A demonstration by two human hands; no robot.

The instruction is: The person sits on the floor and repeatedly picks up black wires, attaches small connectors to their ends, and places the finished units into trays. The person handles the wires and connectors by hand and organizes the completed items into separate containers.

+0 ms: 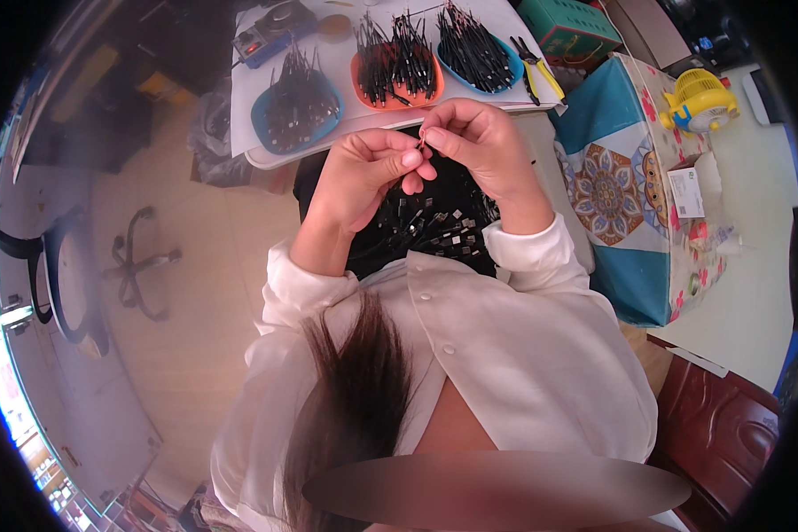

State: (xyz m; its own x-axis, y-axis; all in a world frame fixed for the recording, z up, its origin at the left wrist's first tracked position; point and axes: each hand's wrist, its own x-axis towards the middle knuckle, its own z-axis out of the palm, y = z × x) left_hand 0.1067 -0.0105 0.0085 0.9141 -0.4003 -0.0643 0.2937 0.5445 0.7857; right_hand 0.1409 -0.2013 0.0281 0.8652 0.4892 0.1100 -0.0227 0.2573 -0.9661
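Observation:
My left hand (368,173) and my right hand (483,146) meet above my lap, thumbs and fingertips pinched together. Between them shows a thin reddish wire end (422,138), which both hands grip; the rest of it is hidden by my fingers. Below, a pile of black cables with metal USB plugs (443,232) lies on my lap. On the white table ahead stand three shallow trays of short black cables with bared wire ends: a blue one (259,115) at left, an orange one (358,82) in the middle, and another blue one (512,66) at right.
Yellow-and-black pliers (548,80) lie at the table's right edge. A blue device with a knob (262,44) sits at the far left. To the right are a patterned cloth (607,186), a yellow fan (699,99) and a small white box (685,193). A chair base (137,260) stands left.

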